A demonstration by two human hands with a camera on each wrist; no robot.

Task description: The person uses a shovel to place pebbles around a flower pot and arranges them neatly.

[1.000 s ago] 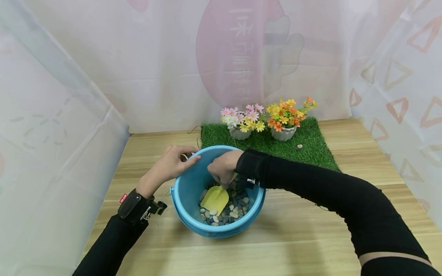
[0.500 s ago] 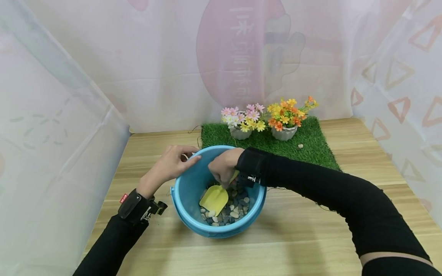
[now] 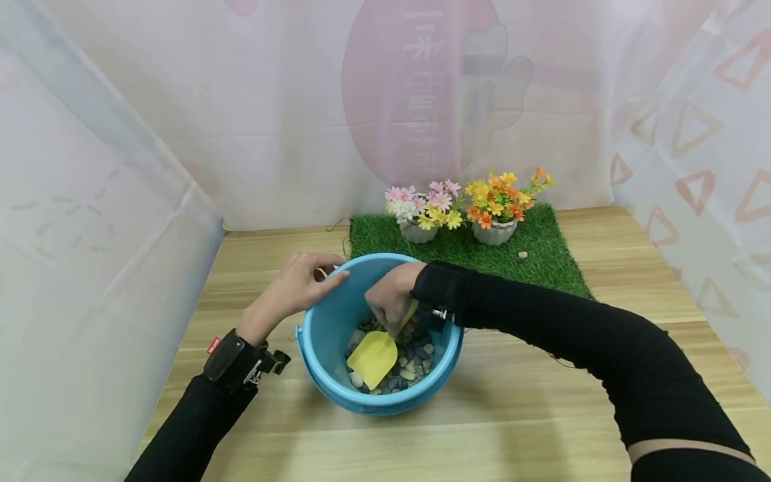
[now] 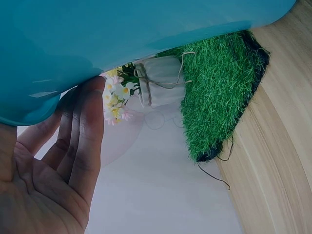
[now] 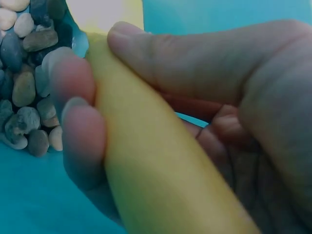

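Note:
A blue bucket (image 3: 325,348) stands on the table in the head view, with grey, black and pale pebbles (image 3: 417,365) on its bottom. My left hand (image 3: 295,284) grips the bucket's left rim, thumb over the edge and fingers along the outer wall, as the left wrist view shows. Inside the bucket, my right hand (image 3: 390,296) holds a yellow toy shovel (image 3: 373,360) by its handle. Its blade lies tilted against the pebbles, covering some of them. The right wrist view shows thumb and fingers curled round the yellow handle (image 5: 146,151).
Behind the bucket lies a green artificial grass mat (image 3: 545,261). On it stand a pot of pink and yellow flowers (image 3: 419,232), a pot of orange and yellow flowers (image 3: 495,233) and one pale stone (image 3: 523,255). Printed cloth (image 3: 271,134) encloses the wooden table (image 3: 512,415).
The shovel's blade has moved slightly toward the bucket's near side and its angle has shifted, now covering pale pebbles that showed at its front edge. My left hand stays on the rim.

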